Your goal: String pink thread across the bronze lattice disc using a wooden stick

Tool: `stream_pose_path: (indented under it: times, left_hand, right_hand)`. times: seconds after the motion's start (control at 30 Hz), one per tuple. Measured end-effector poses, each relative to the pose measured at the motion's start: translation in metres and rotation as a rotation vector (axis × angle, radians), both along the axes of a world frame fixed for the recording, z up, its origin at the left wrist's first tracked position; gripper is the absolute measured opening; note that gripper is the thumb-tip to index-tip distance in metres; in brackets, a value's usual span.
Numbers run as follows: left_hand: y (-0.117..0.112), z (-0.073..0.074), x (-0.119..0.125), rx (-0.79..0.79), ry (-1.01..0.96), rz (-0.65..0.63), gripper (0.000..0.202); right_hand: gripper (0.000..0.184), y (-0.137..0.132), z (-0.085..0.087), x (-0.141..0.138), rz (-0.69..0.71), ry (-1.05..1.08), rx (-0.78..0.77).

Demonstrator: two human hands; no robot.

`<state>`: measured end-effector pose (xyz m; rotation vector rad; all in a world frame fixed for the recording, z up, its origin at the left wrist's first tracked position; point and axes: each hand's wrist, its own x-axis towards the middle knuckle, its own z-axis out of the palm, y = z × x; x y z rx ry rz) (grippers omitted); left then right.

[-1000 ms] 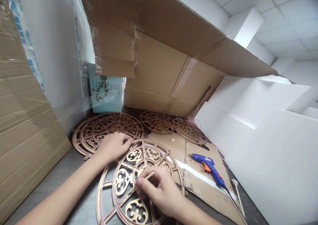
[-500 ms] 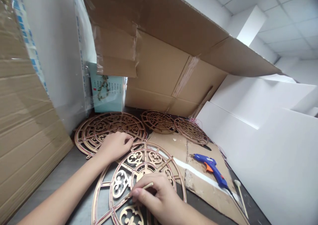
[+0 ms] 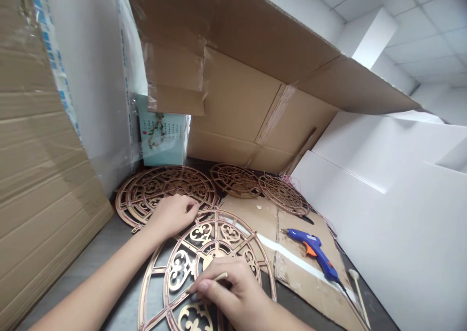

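Note:
A round openwork wooden disc (image 3: 180, 271) with scroll cut-outs, spokes and reddish lines along its strips lies in front of me. My right hand (image 3: 233, 287) pinches a thin pale stick (image 3: 221, 276) over the disc, its tip down at a spoke left of the hub. Curled at the disc's far left rim is my left hand (image 3: 177, 215), closed, its fingertips partly hidden. Just beyond that hand lies a stack of similar discs (image 3: 160, 187).
Two more openwork discs (image 3: 237, 180) (image 3: 284, 194) lie farther back. A blue glue gun (image 3: 310, 248) rests on a cardboard sheet (image 3: 292, 282), with a white-headed stick (image 3: 359, 297) to its right. Cardboard panels (image 3: 241, 92), a light-blue box (image 3: 164, 146) and white boards (image 3: 365, 199) surround the table.
The whole view has shifted slightly, so everything appears a little farther right. Both hands keep nearly the same place on the disc, and the stick tip stays at the same spoke.

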<state>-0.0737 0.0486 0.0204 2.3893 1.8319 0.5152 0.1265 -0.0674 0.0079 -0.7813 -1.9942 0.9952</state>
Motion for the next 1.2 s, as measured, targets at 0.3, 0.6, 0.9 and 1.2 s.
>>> stream_pose_path:
  times: [0.3, 0.6, 0.9, 1.2]
  left_hand:
    - [-0.0015, 0.0014, -0.001, -0.003, -0.038, -0.009, 0.055]
    - [-0.0018, 0.0016, -0.0008, -0.015, -0.049, 0.003, 0.05]
    - [-0.0016, 0.0009, -0.001, -0.015, -0.05, 0.002, 0.05]
    - [-0.0027, 0.0023, -0.0005, -0.02, -0.054, -0.002, 0.049]
  right_hand:
    - [0.031, -0.0006, -0.0021, -0.0015, -0.003, 0.014, -0.097]
    - [0.036, -0.0019, -0.0013, -0.002, -0.06, -0.032, -0.062]
    - [0.032, -0.0025, -0.001, -0.0003, -0.042, -0.069, -0.028]
    - [0.029, -0.0032, -0.0038, 0.0019, -0.028, -0.062, -0.043]
